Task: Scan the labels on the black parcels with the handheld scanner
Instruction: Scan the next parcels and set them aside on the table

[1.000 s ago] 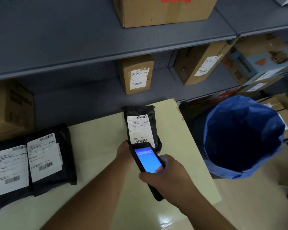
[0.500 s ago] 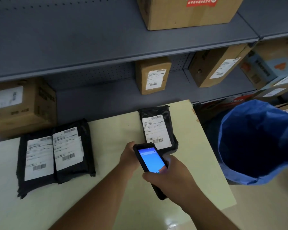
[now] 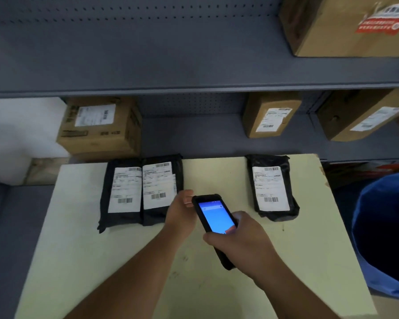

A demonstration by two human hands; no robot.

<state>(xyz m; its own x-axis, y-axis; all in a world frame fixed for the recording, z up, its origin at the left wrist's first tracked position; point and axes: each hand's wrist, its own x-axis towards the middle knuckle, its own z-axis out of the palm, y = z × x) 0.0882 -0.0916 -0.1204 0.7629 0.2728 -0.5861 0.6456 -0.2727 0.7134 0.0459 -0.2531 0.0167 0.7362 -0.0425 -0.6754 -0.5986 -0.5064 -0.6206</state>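
Note:
Three black parcels with white barcode labels lie on the pale table. Two sit side by side at the back left: the left parcel and the middle parcel. The third parcel lies apart at the back right. My right hand grips the black handheld scanner, blue screen up, its top end pointing toward the gap between the parcels. My left hand rests at the middle parcel's lower right edge, thumb against the scanner's top corner, fingers mostly hidden and holding nothing I can see.
A blue bag-lined bin stands right of the table. Grey shelving behind the table holds cardboard boxes, with a large box on the upper shelf.
My left hand has let go of the right parcel. Both hands and the scanner have shifted left toward the two side-by-side parcels, and my view has swung left with them.

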